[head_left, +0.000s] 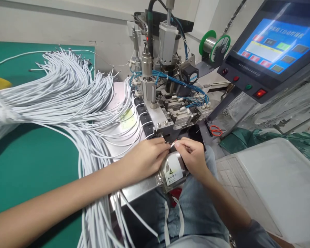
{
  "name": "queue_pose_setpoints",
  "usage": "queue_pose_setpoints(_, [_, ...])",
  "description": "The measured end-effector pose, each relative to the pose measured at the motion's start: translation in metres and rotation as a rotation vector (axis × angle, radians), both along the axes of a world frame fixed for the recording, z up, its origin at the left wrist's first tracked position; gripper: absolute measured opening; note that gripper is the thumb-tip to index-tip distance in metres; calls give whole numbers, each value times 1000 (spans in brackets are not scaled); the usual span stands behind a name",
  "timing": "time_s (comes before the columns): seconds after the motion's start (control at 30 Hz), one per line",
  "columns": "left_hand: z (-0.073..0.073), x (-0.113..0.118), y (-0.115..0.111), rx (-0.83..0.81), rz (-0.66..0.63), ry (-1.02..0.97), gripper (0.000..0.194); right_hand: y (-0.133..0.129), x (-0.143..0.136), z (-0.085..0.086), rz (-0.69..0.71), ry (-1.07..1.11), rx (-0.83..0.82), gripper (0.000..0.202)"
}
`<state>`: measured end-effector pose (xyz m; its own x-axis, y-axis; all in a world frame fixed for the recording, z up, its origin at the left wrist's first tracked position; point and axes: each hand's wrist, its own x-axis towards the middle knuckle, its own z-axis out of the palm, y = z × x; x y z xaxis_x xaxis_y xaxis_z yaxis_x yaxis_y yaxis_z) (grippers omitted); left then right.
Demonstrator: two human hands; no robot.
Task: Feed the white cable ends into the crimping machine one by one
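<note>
My left hand point(151, 155) pinches the end of a white cable point(173, 144) in front of the machine. Close beside it, my right hand point(192, 155) has its thumb and fingers closed at the tip of that cable; a small reddish bit shows between the hands. Under them is a metal part with a white label point(173, 169). A large bundle of white cables point(67, 113) lies to the left, and some strands hang over the table's front edge. Several cables run in a row into the black holder point(144, 117) of the machine point(170, 100).
A green mat point(33, 158) covers the left table. At the right stand a lit touch screen point(276, 44) and a white bin point(289, 186). Red-handled scissors point(216, 131) lie behind my right hand. A wire spool point(214, 45) sits at the back.
</note>
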<state>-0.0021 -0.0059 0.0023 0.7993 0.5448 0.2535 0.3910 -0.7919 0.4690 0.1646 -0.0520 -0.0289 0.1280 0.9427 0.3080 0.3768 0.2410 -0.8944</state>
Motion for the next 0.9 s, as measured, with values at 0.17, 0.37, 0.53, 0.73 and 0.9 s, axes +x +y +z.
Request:
queue_pose_setpoints(0.17, [-11, -2, 9, 44, 79, 232, 30, 16, 10, -23, -30, 164, -180, 19])
queue_pose_setpoints(0.37, [-16, -2, 8, 22, 104, 234, 31, 25, 3, -35, 57, 342, -322, 21])
queue_pose_setpoints(0.53, [-13, -3, 6, 13, 78, 230, 31, 28, 2, -34, 116, 345, -371, 22])
queue_pose_setpoints(0.73, [-12, -4, 6, 108, 65, 341, 33, 30, 7, -30, 164, 305, -409, 19])
queue_pose_setpoints(0.9, [-14, -5, 7, 180, 63, 405, 38, 33, 8, -30, 193, 314, -439, 21])
